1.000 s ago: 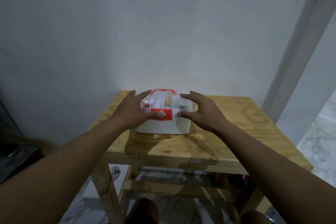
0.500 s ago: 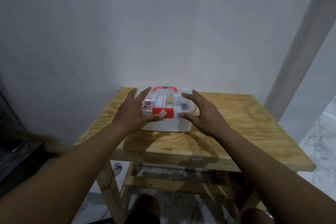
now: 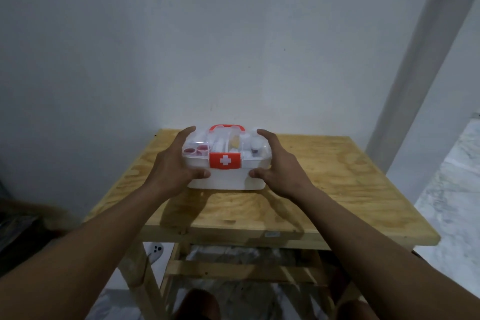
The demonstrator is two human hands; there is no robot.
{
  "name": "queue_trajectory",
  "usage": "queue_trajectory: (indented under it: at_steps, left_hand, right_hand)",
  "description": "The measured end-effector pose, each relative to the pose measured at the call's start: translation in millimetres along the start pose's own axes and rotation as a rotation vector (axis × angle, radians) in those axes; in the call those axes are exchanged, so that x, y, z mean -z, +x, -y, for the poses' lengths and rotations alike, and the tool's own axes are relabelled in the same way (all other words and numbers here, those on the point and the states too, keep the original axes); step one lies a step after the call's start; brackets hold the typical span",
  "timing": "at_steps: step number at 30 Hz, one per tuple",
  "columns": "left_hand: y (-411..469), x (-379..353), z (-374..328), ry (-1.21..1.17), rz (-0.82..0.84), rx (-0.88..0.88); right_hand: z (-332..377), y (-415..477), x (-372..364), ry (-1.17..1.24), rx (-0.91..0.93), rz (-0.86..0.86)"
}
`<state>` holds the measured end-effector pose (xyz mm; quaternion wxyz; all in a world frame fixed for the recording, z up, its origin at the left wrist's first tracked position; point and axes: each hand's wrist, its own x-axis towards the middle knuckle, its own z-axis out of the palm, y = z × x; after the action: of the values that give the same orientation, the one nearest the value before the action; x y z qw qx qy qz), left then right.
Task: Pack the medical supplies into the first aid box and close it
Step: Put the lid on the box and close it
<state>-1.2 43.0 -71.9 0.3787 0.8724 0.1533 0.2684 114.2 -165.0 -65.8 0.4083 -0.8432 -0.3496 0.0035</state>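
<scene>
The box (image 3: 225, 163) sits toward the far left of the wooden surface (image 3: 324, 189), lid down and red latch (image 3: 225, 160) facing near. The left hand (image 3: 176, 166) and right hand (image 3: 279, 163) clasp its two ends, thumbs on the near face, probably to steady it. Supplies (image 3: 220, 147) show through the clear lid.

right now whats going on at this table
A person has both hands on a first aid box sitting on a wooden table. The left hand cups its left side and the right hand its right, thumbs on the front. The clear lid is down, supplies show through it, and the red latch lies flat against the front.
</scene>
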Motion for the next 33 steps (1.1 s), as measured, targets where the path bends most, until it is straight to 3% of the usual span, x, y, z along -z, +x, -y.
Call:
queue_trajectory:
  at_steps: [21, 27, 33]
  left_hand:
    - [140.3, -111.6, -13.6, -0.113, 0.022, 0.023]
    - [150.5, -119.2, -7.3, -0.128, -0.02, 0.091]
    - [147.8, -117.7, -6.4, -0.163, 0.008, 0.044]
  right_hand:
    - [-95.1, 128.5, 43.1, -0.079, -0.1, -0.112]
    - [-116.1, 140.3, 40.8, 0.013, -0.204, -0.156]
    - [-121.4, 141.8, 39.4, 0.029, -0.206, -0.154]
